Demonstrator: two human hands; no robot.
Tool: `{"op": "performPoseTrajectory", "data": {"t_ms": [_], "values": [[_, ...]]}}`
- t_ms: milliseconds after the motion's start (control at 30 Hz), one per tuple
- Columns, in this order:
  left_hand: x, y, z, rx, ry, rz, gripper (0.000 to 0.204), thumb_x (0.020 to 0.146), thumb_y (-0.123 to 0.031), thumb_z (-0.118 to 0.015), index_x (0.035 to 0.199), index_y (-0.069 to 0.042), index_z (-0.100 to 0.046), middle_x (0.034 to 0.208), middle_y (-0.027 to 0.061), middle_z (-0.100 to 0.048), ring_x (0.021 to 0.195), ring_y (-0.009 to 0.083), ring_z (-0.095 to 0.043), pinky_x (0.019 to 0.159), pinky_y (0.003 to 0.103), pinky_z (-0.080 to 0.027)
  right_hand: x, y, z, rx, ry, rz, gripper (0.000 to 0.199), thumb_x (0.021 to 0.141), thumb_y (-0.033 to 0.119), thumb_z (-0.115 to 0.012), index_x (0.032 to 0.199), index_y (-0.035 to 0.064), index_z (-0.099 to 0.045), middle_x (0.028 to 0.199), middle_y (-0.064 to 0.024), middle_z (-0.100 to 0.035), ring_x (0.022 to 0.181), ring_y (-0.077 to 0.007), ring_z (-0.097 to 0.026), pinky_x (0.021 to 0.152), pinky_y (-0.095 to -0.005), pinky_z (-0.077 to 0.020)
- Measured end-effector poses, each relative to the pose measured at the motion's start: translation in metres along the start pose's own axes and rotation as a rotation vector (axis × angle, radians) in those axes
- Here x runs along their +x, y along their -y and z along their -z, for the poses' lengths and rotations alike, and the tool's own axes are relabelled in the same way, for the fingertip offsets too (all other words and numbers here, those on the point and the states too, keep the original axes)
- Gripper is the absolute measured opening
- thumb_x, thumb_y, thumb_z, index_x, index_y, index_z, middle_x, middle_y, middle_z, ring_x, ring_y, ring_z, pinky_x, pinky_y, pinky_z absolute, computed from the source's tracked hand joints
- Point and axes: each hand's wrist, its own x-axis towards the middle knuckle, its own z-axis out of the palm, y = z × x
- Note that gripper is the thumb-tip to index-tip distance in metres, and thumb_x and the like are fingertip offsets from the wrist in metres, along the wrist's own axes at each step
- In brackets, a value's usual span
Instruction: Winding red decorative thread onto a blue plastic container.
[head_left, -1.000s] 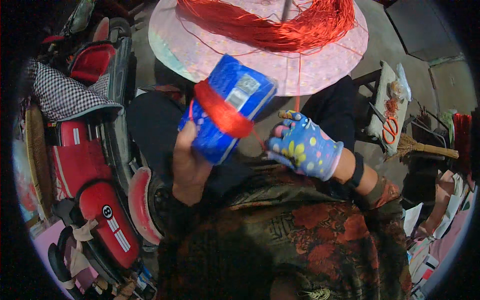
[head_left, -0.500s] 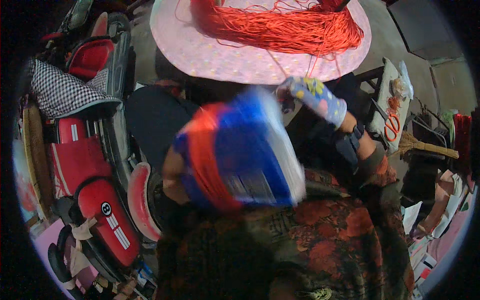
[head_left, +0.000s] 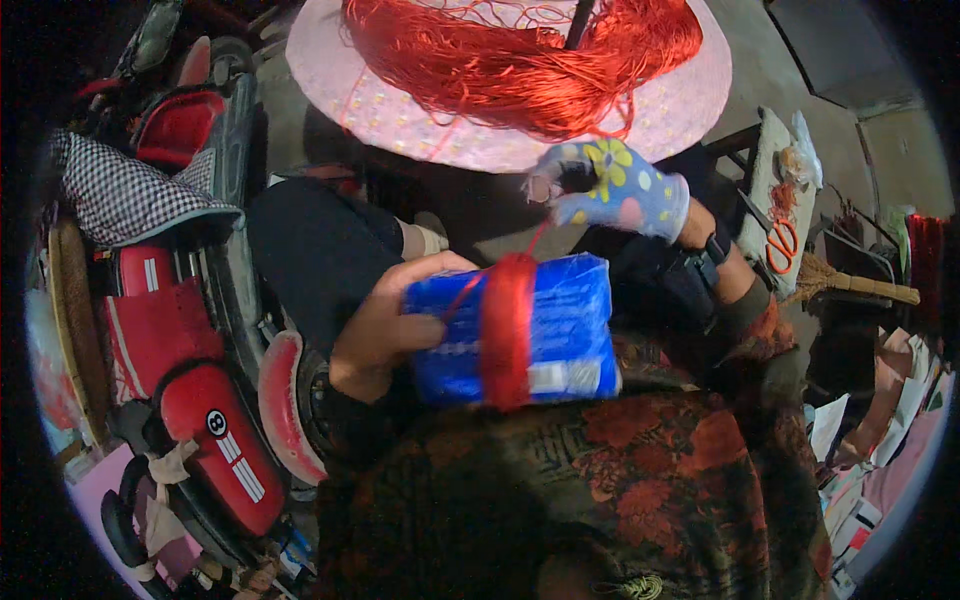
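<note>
Left grip (head_left: 388, 322) clasping blue packet (head_left: 568, 315) by left end, red cord (head_left: 508, 335) round packet's middle, strand (head_left: 540, 238) up to gloved right grip (head_left: 548, 200) above packet, can't tell if pinching, red skein (head_left: 490, 85) on pink disc (head_left: 320, 70) beyond packet

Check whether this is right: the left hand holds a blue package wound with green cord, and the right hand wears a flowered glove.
One error: the cord is red, not green, as the head view shows. The left hand does hold the blue package, and the right hand wears a flowered glove.
</note>
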Motion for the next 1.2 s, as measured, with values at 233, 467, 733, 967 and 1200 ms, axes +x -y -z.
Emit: {"op": "performPoseTrajectory", "data": {"t_ms": [233,467,733,967,1200], "values": [[-0.010,0.000,-0.015,-0.615,-0.434,-0.359,0.063,0.088,-0.041,-0.060,0.135,-0.002,-0.043,0.126,0.0120,-0.056,0.110,0.0239,-0.059,0.093,0.034,-0.049,-0.044,-0.004,-0.049,0.049,-0.023,-0.115,0.019,0.095,0.019,-0.053,0.105,0.0060,-0.063,0.090,-0.0129,-0.066,0.086,-0.0273,-0.066,0.075,-0.0351,-0.0516],[0.016,0.000,-0.013,0.273,-0.482,-0.236,0.039,0.081,-0.021,-0.071,0.112,-0.003,-0.058,0.095,0.0035,-0.062,0.086,0.0110,-0.060,0.081,0.026,-0.048,-0.020,0.054,-0.024,-0.566,0.124,0.340,0.015,0.085,0.024,-0.062,0.078,0.0113,-0.058,0.065,-0.0106,-0.058,0.062,-0.0308,-0.061,0.054,-0.0404,-0.0482],[-0.007,0.001,-0.008,-0.122,-0.047,-0.383,0.064,0.073,-0.034,-0.077,0.121,0.000,-0.053,0.110,0.0073,-0.062,0.097,0.0152,-0.061,0.086,0.029,-0.049,-0.020,-0.022,0.000,0.043,-0.011,-0.133,0.013,0.089,0.016,-0.062,0.094,0.0048,-0.064,0.089,-0.0094,-0.067,0.083,-0.0175,-0.065,0.074,-0.0292,-0.0497],[0.018,-0.004,-0.007,0.292,-0.677,-0.279,0.043,0.079,-0.018,-0.074,0.113,0.001,-0.057,0.100,0.0056,-0.062,0.088,0.0111,-0.059,0.080,0.029,-0.050,-0.036,0.037,-0.025,-0.530,0.320,0.153,0.010,0.083,0.019,-0.062,0.089,0.0121,-0.065,0.077,-0.0116,-0.065,0.072,-0.0315,-0.064,0.064,-0.0380,-0.0513],[0.003,-0.015,-0.015,0.294,0.059,-0.081,0.059,0.069,-0.030,-0.081,0.114,0.001,-0.058,0.102,0.0039,-0.062,0.094,0.0133,-0.058,0.087,0.031,-0.047,-0.001,0.012,0.010,0.017,0.049,-0.098,0.011,0.085,0.011,-0.067,0.093,0.0030,-0.066,0.085,-0.0061,-0.067,0.079,-0.0141,-0.062,0.073,-0.0283,-0.0493]]}}
